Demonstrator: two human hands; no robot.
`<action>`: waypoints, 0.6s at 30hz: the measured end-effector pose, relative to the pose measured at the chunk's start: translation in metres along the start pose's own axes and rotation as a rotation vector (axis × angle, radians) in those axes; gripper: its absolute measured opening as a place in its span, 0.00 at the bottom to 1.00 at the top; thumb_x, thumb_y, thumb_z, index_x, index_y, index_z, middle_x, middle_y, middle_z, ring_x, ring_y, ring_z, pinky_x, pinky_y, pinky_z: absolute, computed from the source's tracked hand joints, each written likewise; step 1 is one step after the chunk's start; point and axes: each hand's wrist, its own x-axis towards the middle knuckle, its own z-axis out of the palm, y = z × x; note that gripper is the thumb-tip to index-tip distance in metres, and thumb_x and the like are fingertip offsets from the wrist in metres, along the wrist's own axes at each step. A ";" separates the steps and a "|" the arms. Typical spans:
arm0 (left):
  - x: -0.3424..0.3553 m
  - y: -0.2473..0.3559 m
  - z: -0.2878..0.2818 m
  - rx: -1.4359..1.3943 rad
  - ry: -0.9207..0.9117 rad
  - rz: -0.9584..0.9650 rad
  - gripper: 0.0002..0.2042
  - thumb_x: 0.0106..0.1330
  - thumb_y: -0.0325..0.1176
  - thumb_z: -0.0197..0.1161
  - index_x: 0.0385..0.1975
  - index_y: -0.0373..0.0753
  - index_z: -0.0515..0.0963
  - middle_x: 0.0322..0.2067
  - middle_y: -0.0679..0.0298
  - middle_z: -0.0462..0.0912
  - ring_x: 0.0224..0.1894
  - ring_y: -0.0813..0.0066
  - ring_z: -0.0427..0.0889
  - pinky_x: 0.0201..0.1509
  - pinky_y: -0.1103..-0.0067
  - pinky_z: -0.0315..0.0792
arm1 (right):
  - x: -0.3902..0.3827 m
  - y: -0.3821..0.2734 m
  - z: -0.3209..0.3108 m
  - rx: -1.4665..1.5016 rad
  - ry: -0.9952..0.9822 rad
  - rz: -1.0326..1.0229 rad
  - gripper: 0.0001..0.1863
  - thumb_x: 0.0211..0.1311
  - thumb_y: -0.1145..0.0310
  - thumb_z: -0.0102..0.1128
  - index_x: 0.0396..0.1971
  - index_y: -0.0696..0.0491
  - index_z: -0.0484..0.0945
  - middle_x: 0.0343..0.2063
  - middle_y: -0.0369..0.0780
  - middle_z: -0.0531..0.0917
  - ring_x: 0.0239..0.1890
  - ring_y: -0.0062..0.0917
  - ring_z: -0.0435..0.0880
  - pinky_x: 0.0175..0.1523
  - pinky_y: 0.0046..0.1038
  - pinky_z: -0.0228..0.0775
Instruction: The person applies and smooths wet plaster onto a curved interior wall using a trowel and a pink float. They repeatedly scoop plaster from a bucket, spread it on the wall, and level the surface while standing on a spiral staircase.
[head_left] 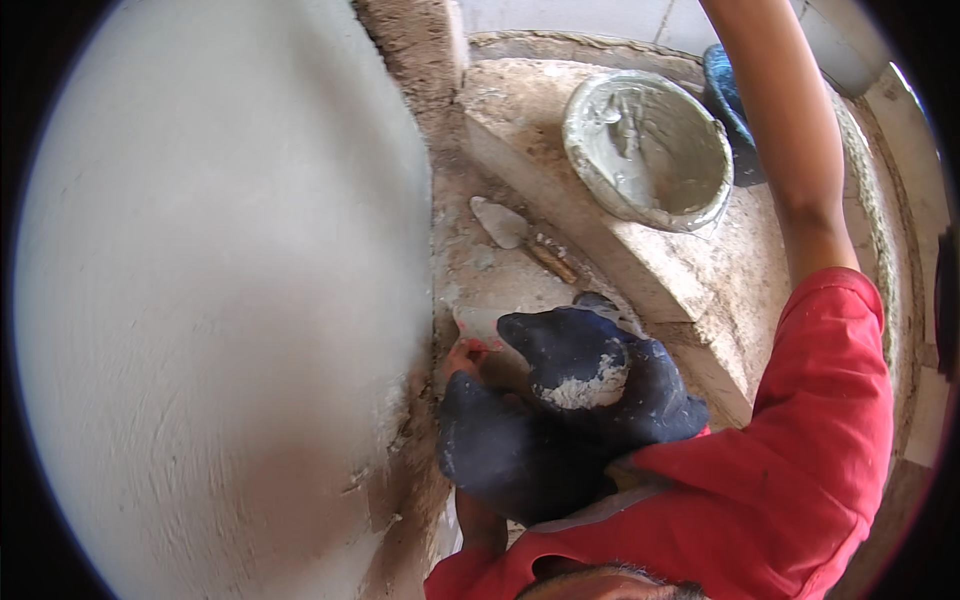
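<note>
My left hand [461, 359] is low beside my knee, close to the foot of the plastered wall [250, 250]. Its fingers are closed around a pale flat piece with red parts [478, 325], partly hidden by my dark trousers [570, 345]. I cannot make out its exact kind. My right arm [790, 130] stretches up and out past the top edge, so that hand is out of sight. A pointed trowel [500, 222] with a wooden handle lies on the dusty floor, just ahead of my knees.
A bucket [645, 150] coated in wet grey plaster stands on a raised ledge [690, 275] at the right. Behind it, a blue bucket [722, 90] is partly covered by my arm. Rough, bare masonry [415, 75] borders the smooth wall.
</note>
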 end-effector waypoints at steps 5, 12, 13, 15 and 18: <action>-0.034 0.043 0.035 0.186 0.064 0.125 0.12 0.75 0.35 0.62 0.37 0.31 0.82 0.29 0.59 0.85 0.32 0.67 0.85 0.34 0.71 0.80 | -0.104 0.114 -0.040 -0.733 -0.204 0.447 0.09 0.69 0.68 0.59 0.38 0.60 0.79 0.21 0.44 0.85 0.23 0.28 0.87 0.32 0.33 0.81; -0.064 0.098 0.075 0.318 -0.032 0.172 0.10 0.73 0.31 0.60 0.38 0.31 0.84 0.26 0.63 0.85 0.30 0.73 0.84 0.34 0.75 0.78 | -0.165 0.234 -0.044 -1.456 -0.694 0.313 0.22 0.66 0.68 0.50 0.58 0.61 0.76 0.50 0.57 0.84 0.54 0.50 0.83 0.61 0.48 0.73; -0.074 0.106 0.078 0.469 -0.013 0.224 0.10 0.73 0.31 0.59 0.35 0.33 0.85 0.25 0.64 0.84 0.29 0.75 0.83 0.34 0.76 0.77 | -0.168 0.248 -0.031 -1.400 -0.745 0.173 0.23 0.63 0.70 0.52 0.57 0.60 0.76 0.50 0.57 0.84 0.55 0.50 0.82 0.63 0.48 0.71; -0.110 0.123 0.087 0.471 0.072 0.159 0.11 0.73 0.31 0.58 0.33 0.34 0.85 0.25 0.65 0.84 0.29 0.78 0.83 0.34 0.76 0.76 | -0.176 0.257 -0.025 -1.272 -0.739 0.345 0.17 0.56 0.69 0.59 0.45 0.57 0.81 0.42 0.55 0.86 0.49 0.52 0.84 0.57 0.51 0.74; -0.155 0.144 0.113 0.331 0.230 0.109 0.09 0.73 0.31 0.60 0.41 0.31 0.83 0.31 0.62 0.85 0.32 0.75 0.85 0.37 0.76 0.80 | -0.180 0.265 -0.002 -1.208 -0.749 0.472 0.15 0.58 0.67 0.57 0.43 0.58 0.81 0.42 0.57 0.85 0.51 0.53 0.84 0.59 0.52 0.73</action>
